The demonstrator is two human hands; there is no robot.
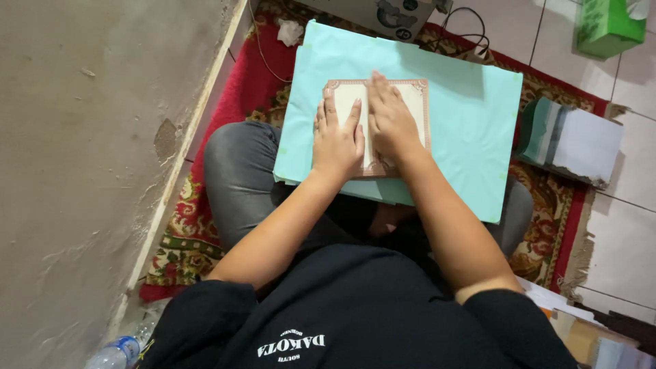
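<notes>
The person wears a black short-sleeved T-shirt (355,307) with a small white printed mark on the chest, seen upside down from the head camera. The sleeves end above the elbows, leaving both forearms bare. Grey trousers (239,178) cover the legs, the fabric smooth and slightly shiny over the knee. Both hands are bare, with no rings, watch or gloves showing.

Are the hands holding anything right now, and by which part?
Nothing is gripped. Both the left hand and the right hand lie flat, palms down, pressing on the face of the cream bordered card atop the pale green sheets.
</notes>
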